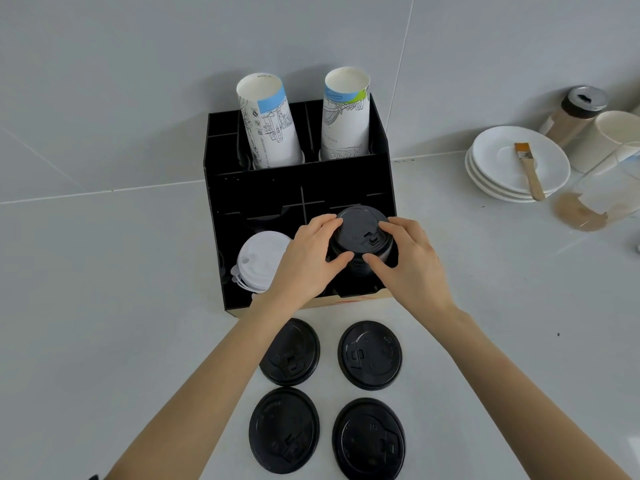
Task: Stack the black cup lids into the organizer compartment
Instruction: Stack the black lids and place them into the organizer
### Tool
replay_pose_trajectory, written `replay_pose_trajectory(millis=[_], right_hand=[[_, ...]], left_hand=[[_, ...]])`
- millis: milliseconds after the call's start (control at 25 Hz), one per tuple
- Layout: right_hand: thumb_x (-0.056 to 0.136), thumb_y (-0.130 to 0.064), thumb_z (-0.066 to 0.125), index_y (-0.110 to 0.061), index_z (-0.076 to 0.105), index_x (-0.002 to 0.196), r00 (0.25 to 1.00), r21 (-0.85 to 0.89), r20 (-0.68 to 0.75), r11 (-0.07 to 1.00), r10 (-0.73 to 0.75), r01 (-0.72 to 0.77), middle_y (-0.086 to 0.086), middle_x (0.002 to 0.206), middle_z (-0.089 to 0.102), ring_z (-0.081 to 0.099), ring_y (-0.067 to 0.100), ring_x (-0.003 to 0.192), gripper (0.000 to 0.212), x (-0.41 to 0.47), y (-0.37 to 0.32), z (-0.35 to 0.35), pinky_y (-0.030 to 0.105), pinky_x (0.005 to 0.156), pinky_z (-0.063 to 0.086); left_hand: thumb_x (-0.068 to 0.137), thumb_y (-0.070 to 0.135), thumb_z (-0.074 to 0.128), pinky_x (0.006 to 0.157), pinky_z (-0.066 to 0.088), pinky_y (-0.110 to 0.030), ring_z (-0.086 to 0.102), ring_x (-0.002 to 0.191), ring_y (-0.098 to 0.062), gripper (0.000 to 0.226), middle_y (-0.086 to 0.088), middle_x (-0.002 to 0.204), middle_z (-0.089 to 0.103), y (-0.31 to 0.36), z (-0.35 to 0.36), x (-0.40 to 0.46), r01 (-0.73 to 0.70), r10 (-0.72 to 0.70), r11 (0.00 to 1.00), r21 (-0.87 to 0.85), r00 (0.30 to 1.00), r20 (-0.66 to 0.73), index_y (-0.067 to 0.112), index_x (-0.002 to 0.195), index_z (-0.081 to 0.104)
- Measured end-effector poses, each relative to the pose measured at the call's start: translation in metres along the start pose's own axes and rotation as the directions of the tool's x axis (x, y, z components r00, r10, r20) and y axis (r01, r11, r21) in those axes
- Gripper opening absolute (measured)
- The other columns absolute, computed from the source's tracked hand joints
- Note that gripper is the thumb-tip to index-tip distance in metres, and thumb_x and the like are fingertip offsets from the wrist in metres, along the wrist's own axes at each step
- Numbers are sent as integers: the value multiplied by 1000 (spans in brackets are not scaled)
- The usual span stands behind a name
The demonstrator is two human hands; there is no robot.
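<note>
A black organizer [263, 188] stands against the wall. In its front right compartment sits a stack of black lids [360, 237]. My left hand [308, 261] grips the stack's left side and my right hand [412, 265] grips its right side, thumbs in front, fingers over the top rim. Several loose black lids lie flat on the counter in front of the organizer: two nearer it [291, 351] [370, 355] and two closer to me [284, 429] [369, 438].
White lids [259, 261] fill the front left compartment. Two sleeves of paper cups [270, 123] [346, 116] stand in the back compartments. At the right are stacked white saucers [491, 161] with a brush [528, 169], a shaker jar [575, 112] and a brown spill [575, 213].
</note>
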State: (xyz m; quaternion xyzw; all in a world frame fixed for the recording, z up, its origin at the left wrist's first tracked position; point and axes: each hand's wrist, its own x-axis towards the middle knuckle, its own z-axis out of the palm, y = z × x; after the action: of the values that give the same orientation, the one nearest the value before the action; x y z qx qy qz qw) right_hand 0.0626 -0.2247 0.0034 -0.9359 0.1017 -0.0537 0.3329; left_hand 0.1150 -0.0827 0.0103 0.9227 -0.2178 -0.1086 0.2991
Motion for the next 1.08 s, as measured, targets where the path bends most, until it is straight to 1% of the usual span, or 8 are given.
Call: replay_pose_trajectory(millis=[280,360,520,680,760,840,960,1080], right_hand=[[81,-26,61,-11,43,125,999,-25,-32,999,29,-30,6,133,45,41,25,120,50,-4,1,3,40,88,46],[82,-26,60,-12,41,126,999,-30,-24,999,28,-29,5,135,43,39,24,122,50,-4,1,3,39,89,46],[83,-24,58,-14,38,129,1000,7,-1,1000,1,-1,7,137,39,37,23,126,51,-7,2,-3,36,96,40],[84,-22,56,-16,39,129,1000,47,-20,999,-7,8,6,137,40,37,22,126,48,-16,5,-14,32,99,35],[85,-22,56,-18,39,128,1000,60,-19,998,-9,10,4,136,41,39,21,125,47,-25,6,-16,27,96,32],[85,-21,56,-18,40,128,1000,66,-7,998,-13,14,2,135,43,41,21,123,46,-36,8,-17,26,94,32],[85,-20,55,-19,40,128,999,61,49,998,-14,11,1,133,45,45,21,119,45,-56,14,-13,29,93,37],[85,-21,56,-19,39,128,993,45,117,999,2,-7,1,134,45,45,22,121,47,-75,25,-6,34,96,40]], left_hand=[[88,25,53,107,28,-31,30,132,-23,56,-2,148,30,5,3,1,9,-9,1000,20,1000,11,13,136,29],[88,25,53,108,27,-33,28,134,-24,57,-2,149,27,6,2,0,10,-10,1000,25,1000,22,13,137,27],[88,24,53,110,27,-34,24,137,-23,57,-4,152,21,8,0,-9,6,-6,1000,-9,1000,23,14,137,27],[88,22,52,108,29,-34,28,135,-21,53,-4,148,28,9,-3,-22,-16,16,1000,-24,1000,-1,14,136,30],[88,22,52,107,30,-33,33,132,-21,52,-4,146,32,9,-3,-31,-31,31,999,-35,1000,-3,14,135,32],[88,22,53,106,31,-31,35,130,-21,51,-4,144,36,10,1,-41,-40,41,998,-45,999,4,14,134,32],[88,21,52,107,29,-29,36,130,-18,51,-3,142,37,8,9,-59,-39,41,998,-51,999,33,15,134,33],[88,21,52,108,29,-29,36,130,-19,52,-4,142,37,2,21,-77,-21,26,999,-48,996,88,15,135,32]])
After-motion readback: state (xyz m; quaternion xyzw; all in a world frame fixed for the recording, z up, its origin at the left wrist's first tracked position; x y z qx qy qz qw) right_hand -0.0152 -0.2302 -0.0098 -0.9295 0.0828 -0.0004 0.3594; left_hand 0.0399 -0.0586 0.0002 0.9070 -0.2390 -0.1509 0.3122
